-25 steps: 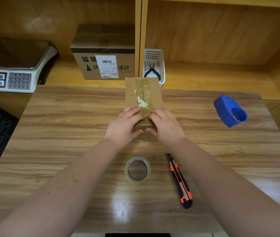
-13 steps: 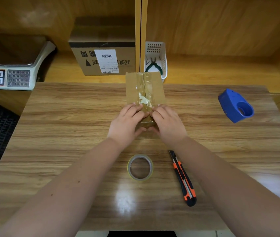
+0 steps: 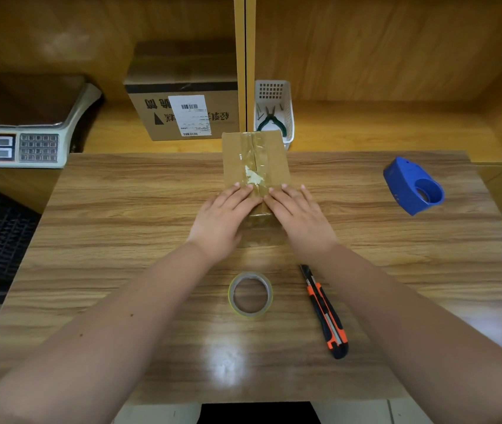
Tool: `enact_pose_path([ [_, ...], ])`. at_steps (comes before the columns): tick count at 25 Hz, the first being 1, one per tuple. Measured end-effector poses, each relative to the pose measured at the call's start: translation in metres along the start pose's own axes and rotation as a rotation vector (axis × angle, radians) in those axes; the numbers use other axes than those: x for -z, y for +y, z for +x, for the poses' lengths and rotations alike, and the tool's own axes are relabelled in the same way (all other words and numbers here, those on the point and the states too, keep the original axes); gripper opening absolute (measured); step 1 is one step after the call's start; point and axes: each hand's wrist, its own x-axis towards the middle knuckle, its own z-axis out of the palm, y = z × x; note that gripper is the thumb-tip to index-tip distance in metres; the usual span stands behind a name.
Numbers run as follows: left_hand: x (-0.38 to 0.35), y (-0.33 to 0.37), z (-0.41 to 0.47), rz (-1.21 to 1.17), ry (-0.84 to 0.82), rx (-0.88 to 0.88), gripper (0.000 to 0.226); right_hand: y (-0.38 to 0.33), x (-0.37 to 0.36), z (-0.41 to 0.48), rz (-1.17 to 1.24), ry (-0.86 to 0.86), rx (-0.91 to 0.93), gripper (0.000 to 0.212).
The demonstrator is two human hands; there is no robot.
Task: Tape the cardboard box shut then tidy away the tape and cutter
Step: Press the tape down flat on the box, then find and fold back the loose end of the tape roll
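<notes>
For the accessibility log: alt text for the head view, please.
Both hands, left hand and right hand, press flat on a taped cardboard box on a wooden table. A tape roll and orange cutter lie nearer the person.

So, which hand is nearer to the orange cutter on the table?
Right. The right hand presses flat on the cardboard box, just beyond the tip of the orange cutter. The left hand lies on the box too, further left, past the tape roll.
</notes>
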Motion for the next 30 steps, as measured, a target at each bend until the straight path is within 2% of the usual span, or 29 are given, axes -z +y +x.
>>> enact_pose_path([
  [2, 0.006, 0.004, -0.009, -0.042, 0.045, -0.013, 0.076, -0.003, 0.008, -0.010, -0.047, 0.035, -0.007, 0.084],
  [3, 0.008, 0.005, -0.016, -0.070, 0.119, -0.019, 0.073, -0.005, 0.012, -0.017, -0.022, 0.061, -0.029, 0.082],
  [5, 0.006, 0.008, -0.034, -0.150, 0.291, -0.006, 0.060, -0.008, 0.015, -0.037, 0.109, 0.112, -0.088, 0.068],
  [6, 0.001, 0.011, -0.044, -0.227, 0.327, -0.003, 0.051, -0.009, 0.012, -0.050, 0.198, 0.125, -0.113, 0.058],
  [7, -0.008, 0.014, -0.054, -0.330, 0.299, -0.002, 0.043, -0.012, 0.007, -0.063, 0.305, 0.106, -0.140, 0.050],
  [9, -0.029, 0.023, -0.070, -0.507, 0.093, 0.021, 0.032, -0.022, -0.007, -0.088, 0.546, -0.070, -0.240, 0.045],
  [11, -0.057, 0.032, -0.078, -0.592, -0.142, 0.081, 0.031, -0.034, -0.029, -0.101, 0.646, -0.316, -0.334, 0.058],
  [12, -0.070, 0.036, -0.080, -0.610, -0.214, 0.124, 0.033, -0.038, -0.042, -0.104, 0.640, -0.385, -0.360, 0.070],
  [14, -0.086, 0.041, -0.080, -0.639, -0.243, 0.210, 0.038, -0.047, -0.063, -0.103, 0.647, -0.424, -0.419, 0.085],
  [20, -0.095, 0.043, -0.078, -0.752, -0.285, 0.299, 0.037, -0.058, -0.094, -0.099, 0.679, -0.390, -0.537, 0.080],
  [24, -0.096, 0.047, -0.079, -0.830, -0.360, 0.275, 0.059, -0.060, -0.095, -0.102, 0.750, -0.326, -0.566, 0.070],
  [30, -0.083, 0.048, -0.076, -1.054, -0.183, 0.425, 0.047, -0.064, -0.068, -0.101, 0.904, -0.085, -0.608, 0.046],
])
